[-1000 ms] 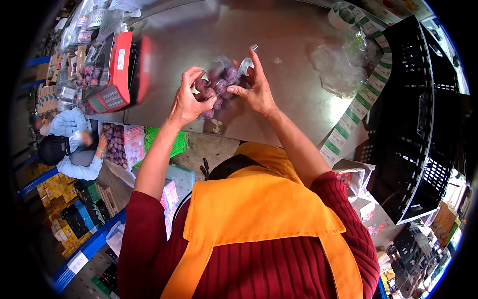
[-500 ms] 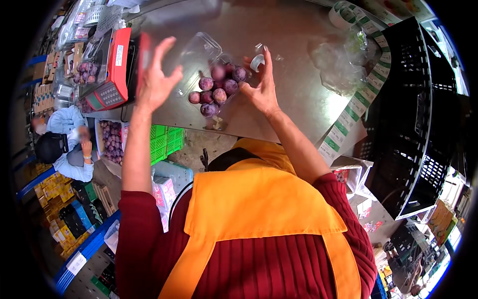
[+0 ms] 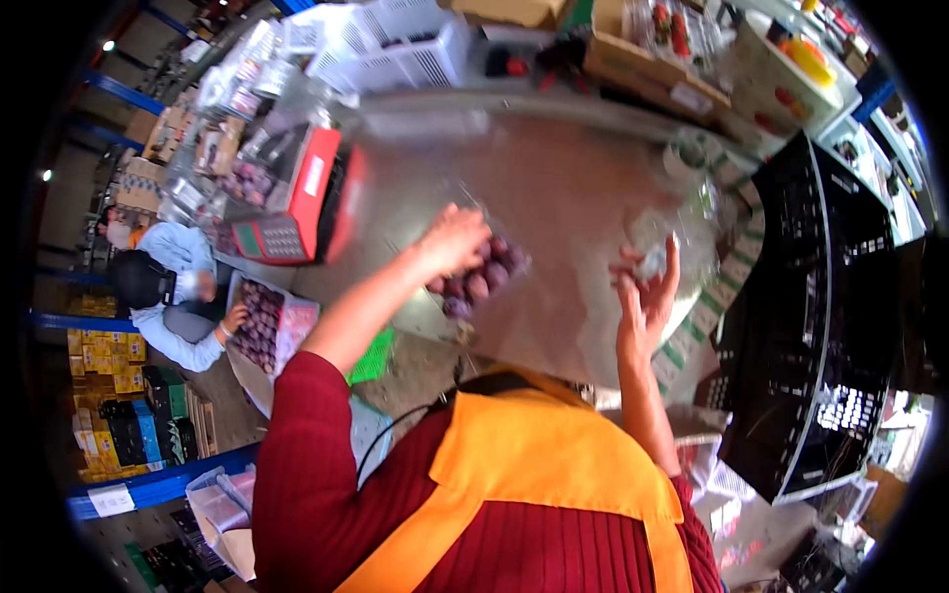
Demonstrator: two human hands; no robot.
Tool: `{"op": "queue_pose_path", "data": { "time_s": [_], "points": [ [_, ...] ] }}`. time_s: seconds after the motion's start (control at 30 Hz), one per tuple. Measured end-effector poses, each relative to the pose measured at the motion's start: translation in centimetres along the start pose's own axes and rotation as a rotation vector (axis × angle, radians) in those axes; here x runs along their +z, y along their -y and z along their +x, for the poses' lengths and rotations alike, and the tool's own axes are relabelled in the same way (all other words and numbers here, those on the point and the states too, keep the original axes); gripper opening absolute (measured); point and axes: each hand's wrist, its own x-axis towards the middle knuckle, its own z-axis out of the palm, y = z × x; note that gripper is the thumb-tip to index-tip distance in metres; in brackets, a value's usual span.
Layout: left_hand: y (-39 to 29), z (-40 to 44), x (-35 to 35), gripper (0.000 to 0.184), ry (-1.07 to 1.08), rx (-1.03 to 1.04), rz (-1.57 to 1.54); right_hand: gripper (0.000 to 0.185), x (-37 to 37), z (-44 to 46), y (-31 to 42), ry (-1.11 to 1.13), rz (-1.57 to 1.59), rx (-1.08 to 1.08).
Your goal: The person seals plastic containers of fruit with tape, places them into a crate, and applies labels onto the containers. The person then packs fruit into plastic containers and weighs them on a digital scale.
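My left hand (image 3: 453,240) lies over a heap of purple plums (image 3: 479,282) on the metal table (image 3: 563,183). Its fingers curl downward and their tips are hidden, so I cannot tell whether they grip anything. A clear plastic container shows faintly around the plums. Off to the right, my right hand (image 3: 645,296) is raised with its fingers apart, beside a clear plastic bag (image 3: 692,212). Something small and whitish (image 3: 652,263) shows among those fingers, too blurred to name.
A red scale (image 3: 301,203) stands at the table's left, and black crates (image 3: 791,326) rise at the right. A strip of green-and-white labels (image 3: 727,282) runs along the right side. A white crate (image 3: 395,49) is at the back. At left, a person (image 3: 178,272) reaches to a plum crate (image 3: 259,321).
My view has tilted up, showing more of the table's far side. My left hand has come down onto the plums; my right hand has moved away from them to the right.
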Motion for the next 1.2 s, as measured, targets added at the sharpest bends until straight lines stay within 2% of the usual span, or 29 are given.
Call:
{"op": "queue_pose_path", "data": {
  "time_s": [0.03,0.07,0.1,0.17,0.23,0.27,0.3,0.33,0.37,0.4,0.43,0.47,0.5,0.57,0.63,0.7,0.77,0.83,0.9,0.93,1.0,1.03,1.1,1.17,1.2],
  "points": [
    [0.9,-0.4,1.3,0.028,-0.303,0.109,0.013,0.076,0.1,-0.6,0.1,-0.002,-0.023,0.038],
    [0.8,-0.9,0.7,0.034,-0.344,0.115,-0.064,0.077,0.1,-1.2,0.2,0.008,-0.022,0.053],
    [0.0,-1.9,-1.3,0.041,-0.309,0.033,-0.170,0.078,0.2,-1.5,0.3,0.021,-0.029,0.074],
    [0.0,-3.7,-3.1,0.042,-0.273,-0.046,-0.563,0.077,0.7,-2.2,0.6,0.026,-0.049,0.088],
    [2.4,-4.5,-1.7,0.038,-0.101,-0.092,-1.393,0.077,1.2,-2.6,0.4,0.047,-0.052,0.109],
    [3.7,-4.8,-1.7,0.036,-0.137,-0.102,-1.664,0.077,1.5,-2.8,0.1,0.064,-0.089,0.107],
    [5.5,-4.4,-2.1,0.037,-0.161,-0.169,-1.658,0.077,1.8,-3.0,-0.2,0.079,-0.129,0.108],
    [8.4,-3.3,-2.1,0.036,-0.304,-0.262,-1.527,0.078,2.6,-3.3,-0.1,0.085,-0.150,0.104],
    [12.3,-1.4,-3.1,0.042,-0.421,-0.214,-1.473,0.078,3.2,-3.4,-0.1,0.047,-0.144,0.101],
    [14.7,-0.3,-5.9,0.047,-0.659,-0.278,-1.503,0.078,4.0,-3.4,-0.3,0.024,-0.132,0.104],
    [18.2,0.7,-8.9,0.057,-0.807,-0.259,-1.317,0.079,5.1,-3.6,-0.7,0.008,-0.117,0.116],
    [20.2,1.6,-10.9,0.064,-1.135,-0.227,-0.793,0.078,6.1,-3.6,-0.6,-0.025,-0.108,0.099],
    [22.3,2.6,-12.8,0.071,-1.449,-0.393,-0.198,0.078,7.0,-3.6,-0.7,-0.053,-0.102,0.062],
    [20.2,0.5,-16.6,0.065,-1.373,-0.201,-0.752,0.077,8.4,-3.9,-0.8,-0.111,-0.139,-0.001],
    [16.8,-1.8,-15.3,0.053,-1.308,0.066,-1.113,0.076,9.2,-4.1,-0.7,-0.112,-0.219,-0.023],
    [13.2,-4.6,-10.7,0.046,-1.206,0.029,-1.150,0.076,9.1,-3.9,-1.0,-0.097,-0.289,-0.042],
    [10.6,-6.6,-3.9,0.045,-1.143,-0.205,-1.212,0.075,8.5,-3.0,-1.8,-0.037,-0.325,-0.098],
    [8.7,-7.3,4.2,0.042,-1.301,-0.445,-1.213,0.073,8.1,-1.7,-3.0,0.011,-0.431,-0.185],
    [6.3,-9.0,10.4,0.038,-1.317,-0.681,-1.237,0.072,8.6,-0.1,-3.7,0.047,-0.535,-0.140],
    [5.5,-10.4,12.1,0.037,-1.271,-0.707,-1.320,0.071,9.0,0.4,-4.0,0.060,-0.584,-0.116],
    [5.6,-13.1,14.4,0.031,-1.245,-0.745,-1.458,0.070,10.1,1.2,-4.1,0.097,-0.527,-0.105],
    [7.2,-13.7,16.5,0.023,-1.297,-0.790,-1.358,0.070,11.1,1.9,-4.6,0.118,-0.480,-0.107],
    [10.8,-17.4,14.5,0.016,-1.328,-0.893,-1.336,0.068,11.7,2.9,-5.6,0.191,-0.419,-0.173],
    [16.7,-20.9,12.8,0.013,-1.511,-0.848,-1.307,0.068,12.6,3.2,-6.0,0.230,-0.411,-0.215],
    [19.8,-22.9,11.3,0.014,-1.566,-0.906,-1.324,0.067,13.0,3.0,-5.8,0.238,-0.387,-0.205]
  ]
}}
